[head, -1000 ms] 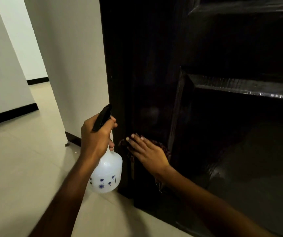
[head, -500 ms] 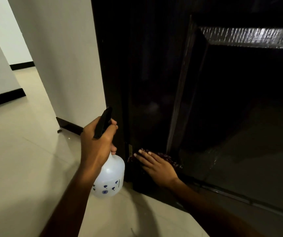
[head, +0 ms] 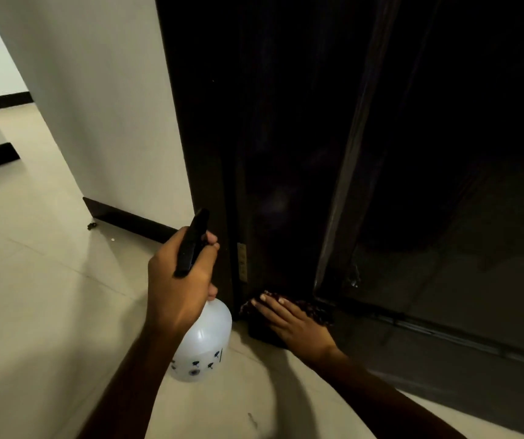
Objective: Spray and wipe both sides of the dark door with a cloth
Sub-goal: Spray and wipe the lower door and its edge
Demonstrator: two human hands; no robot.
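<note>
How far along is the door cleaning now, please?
Done: hard to confirm on the dark door, but the cloth is at its bottom corner below the hinge, so this strip looks nearly wiped. In hand: the right hand presses the cloth flat there; the left hand grips the spray bottle. Left: likely the panel to the right, and the door's other side, not in view.

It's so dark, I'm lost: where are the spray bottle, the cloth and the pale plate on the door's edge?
spray bottle (head: pixel 202 346): head view, its white body.
cloth (head: pixel 316 312): head view, its patterned right edge.
pale plate (head: pixel 241 263): head view, its middle.
</note>
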